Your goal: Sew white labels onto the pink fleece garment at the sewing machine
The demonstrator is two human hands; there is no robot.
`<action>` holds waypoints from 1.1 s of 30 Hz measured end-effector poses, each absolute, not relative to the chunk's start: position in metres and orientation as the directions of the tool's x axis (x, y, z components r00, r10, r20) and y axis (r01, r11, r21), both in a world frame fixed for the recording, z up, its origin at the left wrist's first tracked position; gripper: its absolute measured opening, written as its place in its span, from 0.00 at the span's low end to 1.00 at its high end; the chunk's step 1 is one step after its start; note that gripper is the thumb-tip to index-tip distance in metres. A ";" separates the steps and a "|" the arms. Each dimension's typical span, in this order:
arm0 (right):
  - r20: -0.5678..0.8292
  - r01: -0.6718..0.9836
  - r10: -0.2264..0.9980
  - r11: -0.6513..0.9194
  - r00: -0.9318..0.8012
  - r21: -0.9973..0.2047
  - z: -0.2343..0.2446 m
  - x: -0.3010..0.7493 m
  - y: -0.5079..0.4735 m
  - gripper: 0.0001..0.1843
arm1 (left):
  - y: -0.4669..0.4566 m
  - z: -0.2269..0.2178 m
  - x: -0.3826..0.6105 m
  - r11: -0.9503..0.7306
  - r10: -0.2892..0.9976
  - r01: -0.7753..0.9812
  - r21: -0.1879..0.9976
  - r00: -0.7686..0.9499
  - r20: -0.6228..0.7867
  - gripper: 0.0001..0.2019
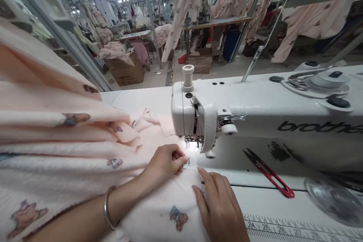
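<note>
My left hand [166, 162], a metal bangle on its wrist, pinches a small white label [190, 162] with dark printing between thumb and fingers. The label lies on pale pink fleece fabric [159, 193] printed with small bears, just in front of the sewing machine's [208, 121] lit needle area. Beside the fabric's right edge rests my right hand [221, 202], thumb and index finger apart, fingertips touching the edge near the label. The presser foot is partly hidden behind the machine head.
Red-handled thread snips [270, 176] lie right of my right hand. A clear round dish [336, 200] stands farther right, above a printed ruler scale [283, 228] along the table. Fabric piles up at left. Behind are a cardboard box [126, 70], hanging garments and other worktables.
</note>
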State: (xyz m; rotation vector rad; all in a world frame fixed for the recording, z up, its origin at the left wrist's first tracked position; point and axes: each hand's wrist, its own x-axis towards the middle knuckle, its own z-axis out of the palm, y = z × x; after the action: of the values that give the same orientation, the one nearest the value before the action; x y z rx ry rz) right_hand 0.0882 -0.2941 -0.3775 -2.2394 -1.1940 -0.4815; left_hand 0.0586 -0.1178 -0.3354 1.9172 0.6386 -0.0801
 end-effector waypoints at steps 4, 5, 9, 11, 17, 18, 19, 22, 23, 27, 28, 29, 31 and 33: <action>0.488 0.836 0.679 -0.453 0.549 -0.310 -0.380 0.088 -0.296 0.21 | -0.118 -0.332 0.059 -0.321 0.413 0.482 0.815 0.846 -0.337 0.07; 0.473 0.836 0.689 -0.451 0.549 -0.312 -0.380 0.089 -0.297 0.21 | -0.119 -0.329 0.059 -0.330 0.420 0.488 0.808 0.842 -0.337 0.07; 0.433 0.833 0.713 -0.448 0.551 -0.323 -0.380 0.090 -0.297 0.21 | -0.120 -0.324 0.059 -0.354 0.433 0.502 0.789 0.836 -0.338 0.06; 0.418 0.833 0.723 -0.447 0.551 -0.326 -0.380 0.091 -0.297 0.22 | -0.120 -0.324 0.059 -0.362 0.432 0.502 0.785 0.837 -0.336 0.06; 0.410 0.830 0.723 -0.455 0.555 -0.322 -0.380 0.089 -0.298 0.22 | -0.119 -0.328 0.058 -0.396 0.430 0.498 0.771 0.843 -0.323 0.06; 0.414 0.832 0.724 -0.451 0.552 -0.322 -0.380 0.089 -0.298 0.22 | -0.120 -0.328 0.058 -0.403 0.430 0.495 0.769 0.845 -0.318 0.06; 0.416 0.833 0.723 -0.449 0.552 -0.324 -0.380 0.089 -0.298 0.22 | -0.120 -0.329 0.058 -0.412 0.430 0.493 0.766 0.847 -0.314 0.06; 0.426 0.833 0.717 -0.451 0.552 -0.321 -0.380 0.089 -0.297 0.22 | -0.121 -0.330 0.059 -0.446 0.429 0.486 0.752 0.853 -0.297 0.07; 0.435 0.835 0.713 -0.451 0.550 -0.317 -0.379 0.089 -0.297 0.22 | -0.122 -0.329 0.059 -0.459 0.427 0.482 0.746 0.857 -0.290 0.07; 0.498 0.847 0.685 -0.443 0.532 -0.294 -0.378 0.089 -0.293 0.19 | -0.121 -0.316 0.053 -0.544 0.417 0.448 0.710 0.878 -0.235 0.05; 0.509 0.849 0.680 -0.441 0.527 -0.289 -0.378 0.089 -0.293 0.18 | -0.121 -0.311 0.048 -0.608 0.406 0.420 0.674 0.894 -0.191 0.05; 0.514 0.850 0.678 -0.441 0.525 -0.287 -0.378 0.089 -0.292 0.18 | -0.120 -0.307 0.042 -0.687 0.374 0.374 0.623 0.917 -0.138 0.06; 0.522 0.853 0.675 -0.439 0.521 -0.283 -0.378 0.089 -0.291 0.18 | -0.119 -0.302 0.029 -0.846 0.233 0.219 0.486 0.972 -0.032 0.11; 0.532 0.854 0.669 -0.440 0.519 -0.279 -0.378 0.088 -0.291 0.18 | -0.117 -0.306 0.018 -0.936 0.008 -0.017 0.353 0.998 0.069 0.14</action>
State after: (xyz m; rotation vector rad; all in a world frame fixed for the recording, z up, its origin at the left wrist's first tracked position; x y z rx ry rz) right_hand 0.0884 -0.2914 -0.3778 -2.2449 -1.2390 -0.4718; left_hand 0.0180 -0.1175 -0.3056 2.7790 -0.0069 0.0986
